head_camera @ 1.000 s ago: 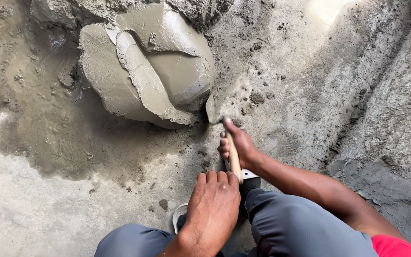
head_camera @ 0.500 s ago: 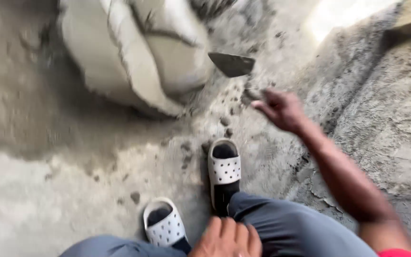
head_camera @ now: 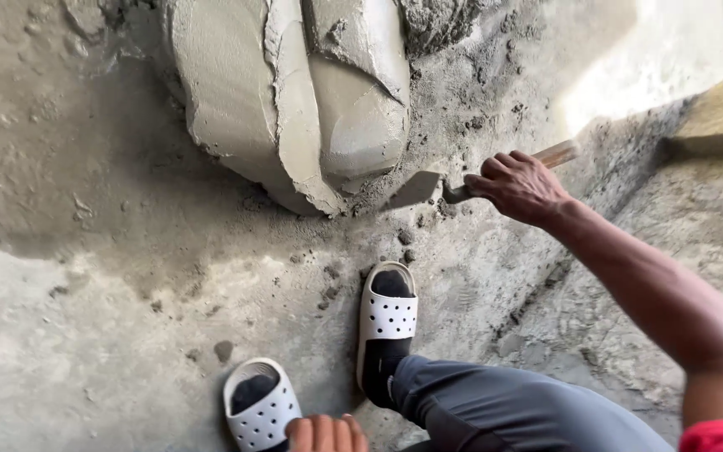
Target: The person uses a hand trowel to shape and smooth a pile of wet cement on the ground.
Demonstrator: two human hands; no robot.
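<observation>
Fingers of your right hand (head_camera: pixel 519 186) are wrapped tight around the wooden handle of a trowel (head_camera: pixel 453 186), knuckles up, with the forearm stretching in from the lower right. The handle's pale end pokes out past your hand toward the upper right, and the grey metal blade points left and slightly down, its tip touching the floor at the foot of a mound of wet mortar (head_camera: pixel 294 109). Your left hand (head_camera: pixel 325 434) sits at the bottom edge, only the fingertips and knuckles in view, resting on your knee; whether it grips anything cannot be told. The two hands are well apart.

The mortar is a smooth grey heap with deep cuts that split it into thick slabs, and it lies at the top centre, just left of the blade. Crumbs of mortar are scattered on the concrete floor (head_camera: pixel 85 335) between the heap and your feet. Your right foot, in a white perforated slide sandal (head_camera: pixel 388 316), stands just below the trowel; the other sandal (head_camera: pixel 261 406) is lower left, beside your left hand. Grey trousers (head_camera: pixel 495 410) cover your leg.
</observation>
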